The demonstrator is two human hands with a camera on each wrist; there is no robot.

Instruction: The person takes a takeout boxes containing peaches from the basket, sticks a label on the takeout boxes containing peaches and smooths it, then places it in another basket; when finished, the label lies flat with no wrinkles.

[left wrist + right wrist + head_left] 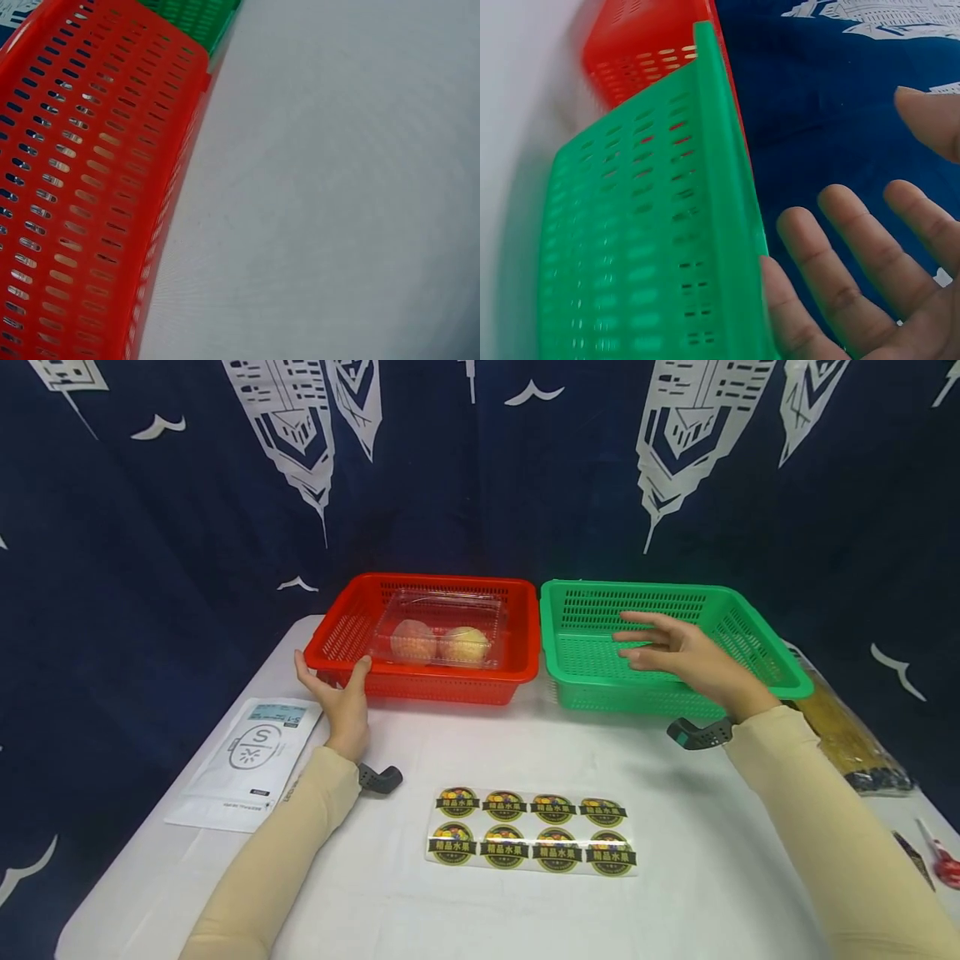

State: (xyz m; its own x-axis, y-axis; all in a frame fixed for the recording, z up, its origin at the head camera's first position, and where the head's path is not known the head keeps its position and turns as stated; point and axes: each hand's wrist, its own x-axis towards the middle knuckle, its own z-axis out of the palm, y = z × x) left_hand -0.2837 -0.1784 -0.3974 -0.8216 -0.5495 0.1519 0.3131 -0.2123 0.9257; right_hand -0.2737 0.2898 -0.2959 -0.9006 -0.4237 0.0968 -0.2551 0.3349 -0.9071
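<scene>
My left hand point(341, 708) is at the front left corner of the red basket point(420, 681), thumb and fingers spread apart in a V at its rim. Inside that basket sits a clear plastic box point(450, 602) with two round fruits, one reddish point(412, 641) and one pale yellow point(465, 645). In the head view my right hand point(678, 656) overlaps the green basket point(615, 697), holding nothing, its fingers stretched out. The right wrist view shows these fingers point(855, 247) spread beside the green rim. The left wrist view shows the red basket's slotted wall point(90, 187), but no hand.
A sheet of round fruit labels point(532, 832) lies on the white table point(375, 893) in front of the baskets. A white packet point(251, 764) is at the left. Along the right edge are a brown flat pack point(855, 735) and a red-handled item point(947, 868). A dark blue patterned curtain point(480, 510) hangs behind.
</scene>
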